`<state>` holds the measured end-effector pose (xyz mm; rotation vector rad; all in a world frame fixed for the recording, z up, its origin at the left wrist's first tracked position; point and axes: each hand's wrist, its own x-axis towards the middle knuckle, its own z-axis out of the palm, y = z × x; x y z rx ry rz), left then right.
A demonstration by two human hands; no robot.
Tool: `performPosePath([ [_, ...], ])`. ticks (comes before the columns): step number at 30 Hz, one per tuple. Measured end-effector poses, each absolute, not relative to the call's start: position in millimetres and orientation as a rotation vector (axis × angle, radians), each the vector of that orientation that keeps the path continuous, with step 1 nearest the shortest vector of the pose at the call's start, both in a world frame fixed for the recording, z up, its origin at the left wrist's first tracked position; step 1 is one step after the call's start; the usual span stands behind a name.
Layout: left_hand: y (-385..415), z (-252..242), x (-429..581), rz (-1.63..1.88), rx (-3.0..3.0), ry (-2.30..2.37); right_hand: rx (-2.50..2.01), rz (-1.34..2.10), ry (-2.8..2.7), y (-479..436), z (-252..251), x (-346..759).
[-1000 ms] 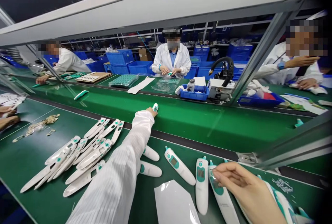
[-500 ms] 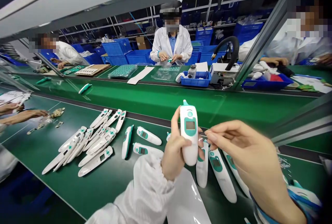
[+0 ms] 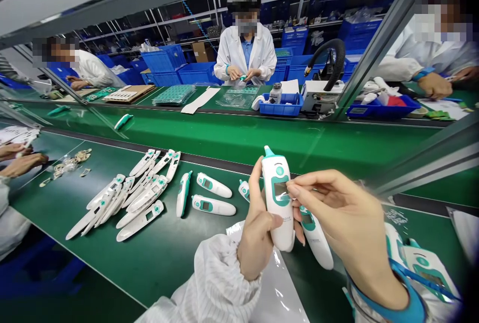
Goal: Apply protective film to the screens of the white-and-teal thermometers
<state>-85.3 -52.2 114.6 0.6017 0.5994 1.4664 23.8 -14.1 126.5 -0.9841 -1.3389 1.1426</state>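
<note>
My left hand is closed around a white and green ear thermometer, its probe tip up and its display facing me. My right hand pinches at the right edge of the display with thumb and forefinger. A small clear piece seems to be between those fingertips, lying against the screen; its outline is hard to make out. Behind my right hand another thermometer lies on the bench, partly covered. Several more thermometers, one of them here, lie left of my hands.
Several white shell halves are heaped on the green bench to the left. A white sheet lies under my forearms. Beyond runs a green conveyor carrying a thermometer. Co-workers sit opposite; a co-worker's hands work at far left.
My right hand has brought its fingertips from beside the thermometer onto the display's right edge. The thermometer has turned slightly in my left hand. The camera view has shifted a little.
</note>
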Motion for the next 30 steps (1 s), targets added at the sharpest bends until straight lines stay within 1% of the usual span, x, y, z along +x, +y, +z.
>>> performPosePath([
  [8,-56.5,117.3,-84.0,1.468,0.623,0.609,-0.989,1.124,-1.369,-16.5,125.5,23.7],
  [13,-57.7,117.9,-84.6,1.463,0.625,0.603,-0.979,1.000,-1.422,-18.4,125.9,25.4],
  [20,-57.7,117.8,-84.8,1.455,0.663,0.605,-0.979,0.940,-1.442,-18.8,128.6,25.5],
  [30,-60.1,120.5,-85.4,1.442,0.670,0.638,-0.978,0.954,-1.454,-22.7,131.0,26.0],
])
